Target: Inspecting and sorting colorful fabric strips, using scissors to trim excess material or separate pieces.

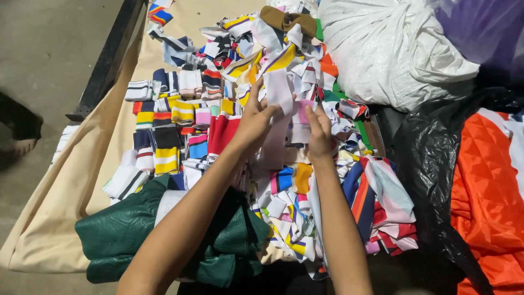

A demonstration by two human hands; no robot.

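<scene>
Step in hand, by look of it: sorting ribbed knit strips. You hold pale pink strip (277, 117) up between both hands, above loose heap of strips (305, 180), right of sorted rows (169, 117) on beige cloth (65, 218).
Left hand (255, 117) pinches strip's edge, fingers closed on it.
Right hand (319, 134) grips same strip (folded end, partly hidden).
Forearms reach forward, wrists raised.
Next move likely calls for smoothing strip flat, matching it to like-coloured row.

We have one head-worn view, looking steeply down from close above the counter (103, 164), centred on the heap of striped fabric strips (273, 142).
</scene>
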